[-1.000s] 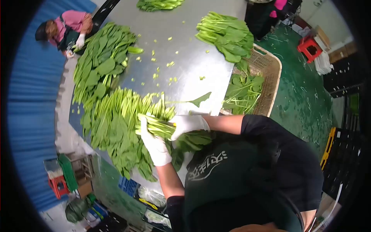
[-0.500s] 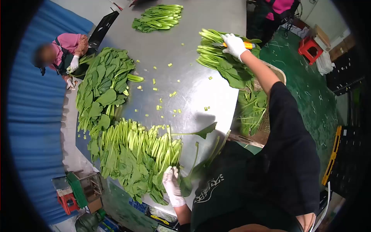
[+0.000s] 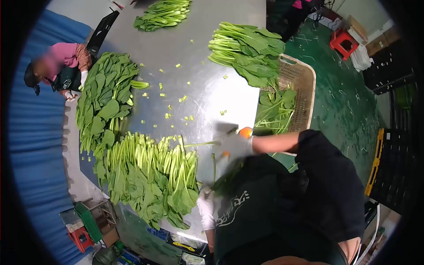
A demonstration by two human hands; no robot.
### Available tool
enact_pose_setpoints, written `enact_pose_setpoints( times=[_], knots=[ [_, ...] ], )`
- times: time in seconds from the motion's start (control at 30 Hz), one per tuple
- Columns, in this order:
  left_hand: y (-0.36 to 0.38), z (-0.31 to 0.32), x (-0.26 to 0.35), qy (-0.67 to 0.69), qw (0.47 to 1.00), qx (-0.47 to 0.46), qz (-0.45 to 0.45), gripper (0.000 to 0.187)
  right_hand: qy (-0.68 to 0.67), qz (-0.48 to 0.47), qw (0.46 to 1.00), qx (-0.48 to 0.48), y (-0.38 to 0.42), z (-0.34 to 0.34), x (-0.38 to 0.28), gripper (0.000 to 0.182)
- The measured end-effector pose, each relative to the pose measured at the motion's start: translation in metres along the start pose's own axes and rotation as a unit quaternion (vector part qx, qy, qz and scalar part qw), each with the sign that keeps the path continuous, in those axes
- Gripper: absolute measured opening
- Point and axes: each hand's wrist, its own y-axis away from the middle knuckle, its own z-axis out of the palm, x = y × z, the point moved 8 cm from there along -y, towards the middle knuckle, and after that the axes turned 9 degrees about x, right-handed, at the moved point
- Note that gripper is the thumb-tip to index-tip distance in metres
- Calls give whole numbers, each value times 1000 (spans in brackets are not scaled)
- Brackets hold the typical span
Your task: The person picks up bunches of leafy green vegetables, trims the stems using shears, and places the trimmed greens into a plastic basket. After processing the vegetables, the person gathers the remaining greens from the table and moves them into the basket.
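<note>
My right hand [image 3: 237,146], white-gloved and smeared by motion, is over the table's near edge. It is closed on an orange-handled knife [image 3: 245,131], whose blade I cannot make out. My left hand [image 3: 206,208], also gloved, is low at the table edge, right of a wide row of leafy greens [image 3: 152,176] with pale cut stems pointing away from me. Its fingers look drawn together beside a loose leafy stalk [image 3: 214,168]; what they hold is hidden. Another bunch of greens [image 3: 247,48] lies at the far right of the table.
A beige plastic basket [image 3: 304,84] with loose greens stands against the table's right edge. Short stem pieces [image 3: 183,99] are scattered on the metal table [image 3: 176,79]. A heap of greens [image 3: 106,92] lies left, near a co-worker in pink [image 3: 66,57]. Another bunch [image 3: 163,14] lies at the back.
My right hand has left the far-right bunch and come back toward me with the knife. My left hand has shifted slightly right, away from the row's leaves. The whole view has shifted slightly.
</note>
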Motion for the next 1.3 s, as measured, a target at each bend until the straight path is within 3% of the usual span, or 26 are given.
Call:
enact_pose_setpoints(
  times=[0.1,0.17,0.2,0.23,0.27,0.3,0.33,0.37,0.4,0.47,0.53,0.6,0.63,0.67,0.73,0.77,0.8,0.83,0.9,0.93,1.0,1.1,1.13,1.2,1.27,1.3],
  knots=[
    [1,-10,-7,1,999,26,24,23,-41,-1,999,-27,16,49,-35,74],
    [4,-16,-11,-18,998,44,45,24,43,-23,999,24,15,68,-46,76],
    [2,-21,-10,-34,996,56,60,24,93,-61,989,99,8,59,-50,78],
    [0,-23,-23,-2,995,65,79,25,42,-35,998,10,5,74,-41,69],
    [8,-26,-10,18,996,75,34,24,34,-65,993,94,5,66,-41,55],
    [12,-26,0,10,996,72,40,23,22,13,999,-25,-10,71,-37,40],
    [14,-29,1,52,993,86,61,21,10,-47,985,167,-16,77,-27,28],
    [12,-27,-10,115,988,95,40,20,24,-12,992,126,-16,69,-28,25],
    [14,-30,-6,42,993,100,46,20,43,26,995,87,-13,57,-27,23],
    [15,-31,-7,87,989,94,71,18,76,73,993,47,0,64,6,22],
    [16,-41,-6,79,987,124,67,16,105,30,991,78,31,41,26,20],
    [12,-54,-8,70,984,152,60,13,-37,167,974,152,79,17,85,17],
    [8,-65,-1,54,974,193,111,13,141,91,972,165,95,-20,69,17],
    [4,-74,6,37,958,234,159,13,212,189,953,103,116,-30,101,23],
    [-4,-81,50,-63,924,285,247,8,259,206,932,147,157,-55,141,30],
    [-10,-79,77,-105,897,293,314,5,246,261,916,181,160,-71,140,32],
    [-19,-73,88,-148,844,359,369,3,231,315,896,213,164,-85,138,35],
    [-36,-66,101,-209,843,346,354,4,230,304,900,209,159,-81,135,35],
    [-49,-47,115,-327,728,435,417,14,126,279,909,284,148,-78,135,45],
    [-59,-40,109,-342,713,441,423,16,81,235,913,323,136,-70,126,42],
    [-79,-34,101,-386,745,393,376,15,13,284,914,288,109,-38,112,39],
    [-53,-50,119,-314,775,391,384,14,-158,197,925,286,52,-23,30,36],
    [-40,-61,128,-225,841,341,353,15,-232,195,911,279,36,-24,-1,36],
    [-7,-79,137,-98,873,346,330,10,-227,231,930,175,11,-24,-50,34],
    [4,-87,128,-14,926,289,243,12,-191,91,953,217,-10,-25,-78,31],
    [3,-87,116,42,933,269,236,16,-192,94,951,221,-17,-23,-83,31]
  ],
)
